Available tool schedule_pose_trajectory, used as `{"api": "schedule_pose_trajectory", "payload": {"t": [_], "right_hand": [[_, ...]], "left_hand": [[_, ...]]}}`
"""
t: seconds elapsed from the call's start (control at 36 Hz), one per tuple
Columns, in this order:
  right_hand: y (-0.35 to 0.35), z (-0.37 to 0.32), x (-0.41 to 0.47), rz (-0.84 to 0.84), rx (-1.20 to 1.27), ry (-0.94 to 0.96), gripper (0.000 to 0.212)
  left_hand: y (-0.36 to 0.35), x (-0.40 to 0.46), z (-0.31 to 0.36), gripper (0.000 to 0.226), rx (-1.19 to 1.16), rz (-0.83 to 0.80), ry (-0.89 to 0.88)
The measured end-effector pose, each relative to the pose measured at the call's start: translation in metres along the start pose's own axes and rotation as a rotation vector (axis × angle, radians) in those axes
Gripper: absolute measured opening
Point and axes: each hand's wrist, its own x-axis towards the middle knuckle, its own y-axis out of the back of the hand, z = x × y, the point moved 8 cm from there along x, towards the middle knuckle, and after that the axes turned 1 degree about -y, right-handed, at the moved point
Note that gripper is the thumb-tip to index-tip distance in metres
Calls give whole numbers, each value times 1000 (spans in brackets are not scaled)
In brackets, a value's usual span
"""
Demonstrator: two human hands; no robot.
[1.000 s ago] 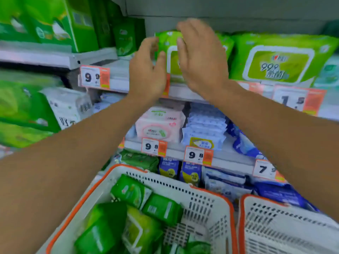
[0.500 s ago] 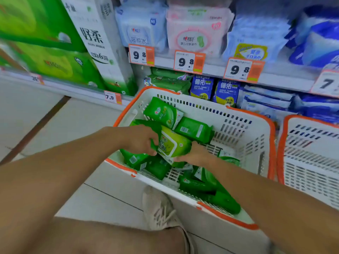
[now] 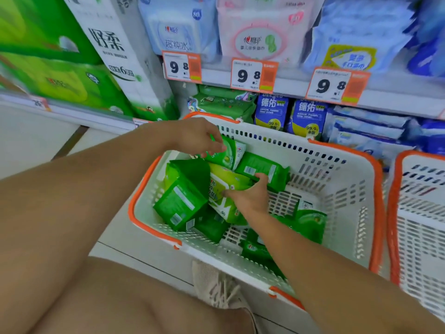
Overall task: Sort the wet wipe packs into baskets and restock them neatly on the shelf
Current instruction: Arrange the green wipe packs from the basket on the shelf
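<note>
A white basket with an orange rim [image 3: 375,189] stands on the floor in front of the shelf and holds several green wet wipe packs. My right hand [image 3: 252,196] is inside it, closed around a lime-green pack [image 3: 228,183] in the middle of the pile. At the basket's far left corner, the fingers of my left hand [image 3: 197,138] curl over the end of a green pack [image 3: 231,154]. A dark green pack [image 3: 180,203] leans upright on the left. More green packs [image 3: 310,222] lie along the near side.
A second white and orange basket [image 3: 419,220] stands to the right. Behind the baskets, shelves [image 3: 390,97] carry blue, pink and green packs above orange price tags [image 3: 252,74]. Tall tissue boxes [image 3: 115,56] stand to the left. My shoe [image 3: 216,285] and knee are close to the basket.
A second ago both hands were up at a green pack on the top shelf. They dropped into the basket onto the lime-green pack; my left hand has since shifted to the far pack.
</note>
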Motion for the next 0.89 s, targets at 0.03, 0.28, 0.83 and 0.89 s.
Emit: {"api": "schedule_pose_trajectory", "payload": {"t": [0.03, 0.28, 0.83, 0.89], "right_hand": [[-3, -1, -1, 2, 39, -3, 109], [-36, 44, -22, -145, 419, -336, 86], [242, -165, -119, -450, 573, 1, 50], [275, -203, -142, -464, 547, 108, 53]], "left_hand": [[0, -2, 0, 36, -16, 2, 2], [-6, -34, -28, 31, -141, 41, 78], [13, -70, 122, 68, -987, -138, -149], [39, -86, 164, 33, -1125, 11, -269]]}}
